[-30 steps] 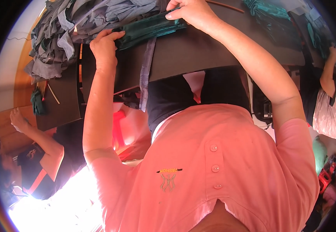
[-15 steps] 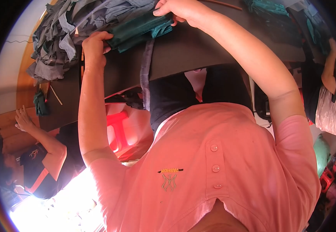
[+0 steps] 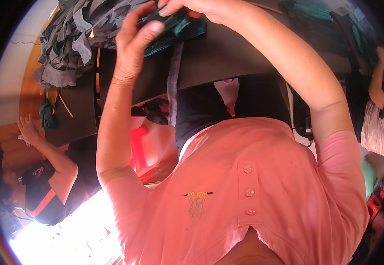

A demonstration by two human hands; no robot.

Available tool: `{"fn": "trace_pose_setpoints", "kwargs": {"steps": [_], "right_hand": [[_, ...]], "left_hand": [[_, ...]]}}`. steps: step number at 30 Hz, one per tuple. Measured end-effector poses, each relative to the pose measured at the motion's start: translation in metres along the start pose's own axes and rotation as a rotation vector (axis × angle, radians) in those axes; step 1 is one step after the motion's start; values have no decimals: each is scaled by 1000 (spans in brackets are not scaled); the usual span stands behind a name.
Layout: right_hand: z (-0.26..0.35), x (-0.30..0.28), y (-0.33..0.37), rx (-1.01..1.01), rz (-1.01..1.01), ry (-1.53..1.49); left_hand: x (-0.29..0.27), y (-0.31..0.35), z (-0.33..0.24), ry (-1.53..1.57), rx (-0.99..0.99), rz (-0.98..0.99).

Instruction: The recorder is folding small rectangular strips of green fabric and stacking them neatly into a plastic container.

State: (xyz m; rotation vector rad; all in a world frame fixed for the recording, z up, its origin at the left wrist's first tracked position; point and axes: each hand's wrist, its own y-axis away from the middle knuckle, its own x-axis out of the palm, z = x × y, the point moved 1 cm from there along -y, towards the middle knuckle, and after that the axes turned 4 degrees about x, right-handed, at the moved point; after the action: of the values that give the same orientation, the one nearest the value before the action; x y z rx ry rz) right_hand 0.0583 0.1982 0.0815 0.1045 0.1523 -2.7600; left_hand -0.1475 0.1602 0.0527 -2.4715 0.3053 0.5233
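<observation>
Dk green cloth (image 3: 192, 32) up at 12 o'clk in the view, held just above the dk surface (image 3: 245, 53) nr its far side; folded or layered, can't tell wh. R hand (image 3: 181, 8) comes in over it from approx 1 o'clk, thumb + fingers closed on the cloth's upper edge. L hand (image 3: 132, 42) at the cloth's 8 o'clk end: loosely open, thumb stuck out well apart from the fingers; can't tell if fingertips touch the cloth. The hands are v. close tog., fingertips nearly meeting.

Right by L hand, at 10–11 o'clk, big heap of grey cloth pcs (image 3: 66, 46), crumpled + overlapping. Grey strip (image 3: 173, 84) at 6 o'clk from the green cloth, hanging over the surface's near edge. Thin brown rod (image 3: 265, 6) at 1 o'clk; more green cloth (image 3: 307, 11) at 1–2 o'clk, blurry.

Farther out: small green bundle (image 3: 47, 115) at 9 o'clk w/ a thin stick (image 3: 66, 104) just beside. Co-worker (image 3: 46, 185) at 8 o'clk, dk top, one bare hand raised. 2nd person (image 3: 380, 128) at 3 o'clk, pale garment, partly cut off. Red stool (image 3: 140, 148) below the surface, approx 8 o'clk, nr wearer's L forearm.
</observation>
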Motion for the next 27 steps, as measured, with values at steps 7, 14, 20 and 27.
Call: {"fn": "trace_pose_setpoints", "kwargs": {"steps": [7, 14, 20, 27], "right_hand": [[31, 4, -4, -180, 136, -122], [16, -5, 9, -43, -41, -121], [-36, -15, 0, 95, -102, -67], [-65, -34, -17, 125, -165, 53]], "left_hand": [[-36, -31, -10, 193, -297, 379], [-60, -33, 5, 200, -501, 577], [-67, -29, 32, 141, -591, 388], [-60, -29, 43, 104, -732, 234]]}}
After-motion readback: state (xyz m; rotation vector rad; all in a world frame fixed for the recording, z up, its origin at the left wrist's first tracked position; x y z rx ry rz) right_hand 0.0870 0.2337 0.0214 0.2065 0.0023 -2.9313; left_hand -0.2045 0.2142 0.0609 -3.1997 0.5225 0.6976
